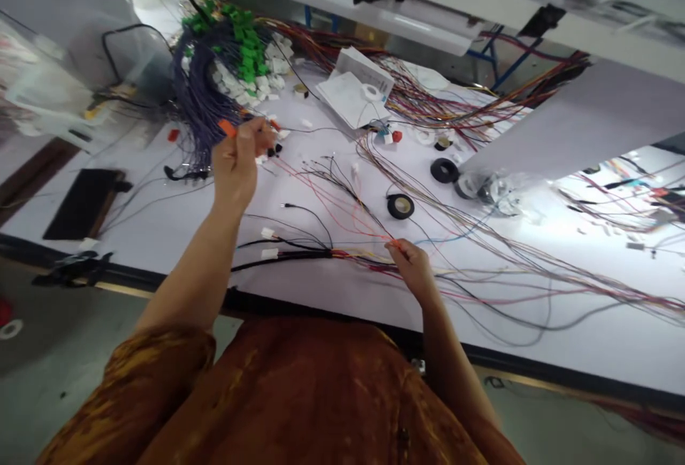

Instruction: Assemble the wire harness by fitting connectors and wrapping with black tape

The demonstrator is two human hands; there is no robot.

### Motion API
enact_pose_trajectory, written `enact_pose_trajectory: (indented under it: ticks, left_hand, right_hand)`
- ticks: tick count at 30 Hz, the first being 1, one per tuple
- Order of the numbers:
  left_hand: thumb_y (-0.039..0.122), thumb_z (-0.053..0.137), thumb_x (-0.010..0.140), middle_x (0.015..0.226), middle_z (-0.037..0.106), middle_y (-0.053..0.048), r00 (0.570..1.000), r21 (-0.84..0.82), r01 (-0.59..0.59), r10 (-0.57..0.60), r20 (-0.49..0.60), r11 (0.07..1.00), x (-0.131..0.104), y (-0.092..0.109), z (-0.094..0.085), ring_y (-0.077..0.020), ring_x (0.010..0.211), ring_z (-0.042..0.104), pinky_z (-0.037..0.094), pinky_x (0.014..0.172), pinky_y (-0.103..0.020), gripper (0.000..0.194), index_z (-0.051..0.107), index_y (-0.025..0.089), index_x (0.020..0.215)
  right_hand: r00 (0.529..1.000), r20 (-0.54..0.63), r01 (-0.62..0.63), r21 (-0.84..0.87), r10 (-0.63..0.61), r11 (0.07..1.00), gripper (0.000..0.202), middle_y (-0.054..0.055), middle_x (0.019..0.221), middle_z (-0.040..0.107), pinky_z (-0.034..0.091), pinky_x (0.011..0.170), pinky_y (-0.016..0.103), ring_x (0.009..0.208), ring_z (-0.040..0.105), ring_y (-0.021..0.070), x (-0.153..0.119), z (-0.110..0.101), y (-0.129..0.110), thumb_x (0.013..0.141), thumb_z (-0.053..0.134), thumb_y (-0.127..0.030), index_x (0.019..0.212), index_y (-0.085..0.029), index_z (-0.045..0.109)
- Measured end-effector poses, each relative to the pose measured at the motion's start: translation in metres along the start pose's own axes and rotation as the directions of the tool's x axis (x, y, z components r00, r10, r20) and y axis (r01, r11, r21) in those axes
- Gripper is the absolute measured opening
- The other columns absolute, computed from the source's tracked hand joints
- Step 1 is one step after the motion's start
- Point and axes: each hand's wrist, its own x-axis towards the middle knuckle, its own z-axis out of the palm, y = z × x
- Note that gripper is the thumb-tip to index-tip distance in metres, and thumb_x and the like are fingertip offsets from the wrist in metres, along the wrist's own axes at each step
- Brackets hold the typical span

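My left hand [235, 162] is raised over the left part of the white table, its fingers closed round a small flat orange piece [227, 128] whose kind I cannot make out. My right hand [411, 267] pinches thin red wires [369, 234] near the table's middle, with a bit of orange at the fingertips. These wires stretch up and left toward my left hand. Between the hands lie dark wires with bare terminals [332, 171]. A black-sleeved cable bundle [305, 254] with white connectors [269, 254] rests in front of them, reaching under my right hand.
A pile of purple wires [190, 87] with green connectors [249, 44] stands at the back left. Black tape rolls [400, 206] lie right of centre, near long loose wires [481, 230]. White papers [353, 94] lie behind. A dark block [83, 202] sits at left.
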Motion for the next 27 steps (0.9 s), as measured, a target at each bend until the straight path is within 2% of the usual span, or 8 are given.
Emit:
enact_pose_trajectory:
  ticks: [2,4,7,10,15,18,22,27]
  left_hand:
    - [0.036,0.049,0.102,0.068,0.063,0.0,0.999,-0.044,0.035,-0.036,-0.027,0.998,-0.003,0.004,-0.009,-0.0069,0.063,0.055,0.042,0.064,-0.021,0.035,0.073,0.01,0.102]
    - [0.031,0.04,0.104,0.056,0.045,0.003,0.973,-0.219,0.229,-0.229,0.026,0.948,-0.005,0.007,-0.018,-0.0067,0.051,0.039,0.036,0.054,-0.021,0.038,0.073,0.013,0.093]
    - [0.031,0.032,0.104,0.053,0.032,0.004,0.869,-0.376,0.484,-0.484,0.102,0.79,-0.009,0.008,-0.028,-0.009,0.047,0.027,0.03,0.048,-0.023,0.045,0.07,0.017,0.085]
    - [0.032,0.033,0.104,0.051,0.036,0.003,0.799,-0.408,0.57,-0.597,0.073,0.713,-0.016,0.003,-0.034,-0.0098,0.048,0.026,0.033,0.05,-0.024,0.043,0.069,0.018,0.083]
    - [0.03,0.036,0.103,0.051,0.04,0.002,0.798,-0.432,0.551,-0.603,0.022,0.714,-0.036,-0.001,-0.041,-0.008,0.049,0.032,0.035,0.047,-0.018,0.042,0.07,0.017,0.08]
    - [0.031,0.036,0.103,0.051,0.041,0.002,0.79,-0.456,0.546,-0.613,0.002,0.703,-0.042,0.0,-0.045,-0.006,0.048,0.037,0.038,0.045,-0.016,0.045,0.069,0.012,0.08]
    - [0.031,0.036,0.103,0.05,0.045,0.003,0.777,-0.485,0.551,-0.63,0.0,0.679,-0.037,0.002,-0.048,-0.0053,0.044,0.042,0.041,0.044,-0.016,0.043,0.066,0.008,0.081]
    - [0.029,0.035,0.104,0.049,0.047,0.003,0.826,-0.485,0.498,-0.563,0.014,0.719,-0.014,0.012,-0.038,-0.0052,0.045,0.044,0.042,0.045,-0.015,0.043,0.065,0.007,0.081]
  right_hand:
    - [1.0,-0.018,0.02,-0.017,-0.02,1.0,0.034,-0.003,0.057,0.044,0.031,0.056,0.026,0.056,0.041,0.0118,-0.001,0.0,0.004,0.09,0.055,-0.044,0.067,-0.019,0.059]
    - [0.996,-0.038,0.08,-0.04,-0.082,0.996,0.034,-0.002,0.058,0.047,0.033,0.057,0.027,0.057,0.044,0.0125,-0.002,-0.002,0.007,0.091,0.056,-0.044,0.068,-0.019,0.06]
    - [0.977,-0.072,0.197,-0.043,-0.199,0.98,0.022,0.003,0.073,0.064,0.041,0.067,0.028,0.069,0.057,0.016,-0.003,-0.006,0.009,0.09,0.059,-0.04,0.082,-0.021,0.069]
    - [0.972,-0.154,0.196,0.099,-0.18,0.976,0.02,0.002,0.074,0.065,0.041,0.065,0.027,0.067,0.056,0.0138,-0.001,-0.01,0.009,0.087,0.064,-0.039,0.086,-0.02,0.07]
    - [0.964,-0.24,0.05,0.579,0.111,0.814,0.033,-0.009,0.053,0.038,0.021,0.044,0.021,0.045,0.026,0.0061,0.013,-0.007,0.008,0.088,0.058,-0.052,0.084,-0.019,0.057]
    - [0.965,-0.2,0.012,0.677,0.168,0.736,0.035,-0.01,0.054,0.039,0.016,0.042,0.021,0.043,0.023,0.0046,0.021,-0.004,0.01,0.083,0.065,-0.052,0.081,-0.021,0.05]
    - [0.991,-0.108,0.009,0.668,0.085,0.744,0.033,-0.008,0.056,0.04,0.018,0.045,0.022,0.045,0.025,0.0048,0.022,-0.005,0.013,0.083,0.066,-0.048,0.077,-0.021,0.049]
    - [1.0,-0.002,-0.012,0.389,0.014,0.921,0.016,-0.006,0.063,0.041,0.024,0.05,0.023,0.054,0.032,0.0068,0.014,-0.011,0.011,0.08,0.066,-0.032,0.085,-0.019,0.058]
